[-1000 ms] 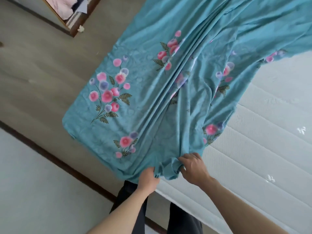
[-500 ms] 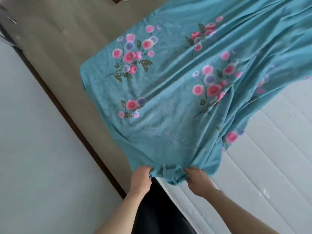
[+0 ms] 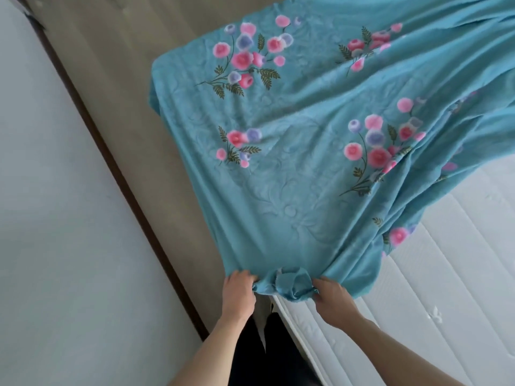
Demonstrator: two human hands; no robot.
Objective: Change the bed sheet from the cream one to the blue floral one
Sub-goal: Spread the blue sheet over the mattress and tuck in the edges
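Blue floral sheet (image 3: 292, 190): soft woven cloth you hold, faint sheen, tone-on-tone embossed swirls, printed flowers, creased into folds at 2 o'clock.
Mattress (image 3: 434, 288): white quilted fabric, matt, stitched ridges.
Floor (image 3: 133, 79): beige, smooth, dull finish.
Skirting strip (image 3: 117, 174): dark brown, wood-like, smooth.
Wall (image 3: 55, 218): pale, matt.

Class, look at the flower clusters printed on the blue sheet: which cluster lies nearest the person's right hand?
The small pink cluster at the blue floral sheet's lower right edge, beside the bare mattress. It sits just above the right hand; the other clusters lie farther up.
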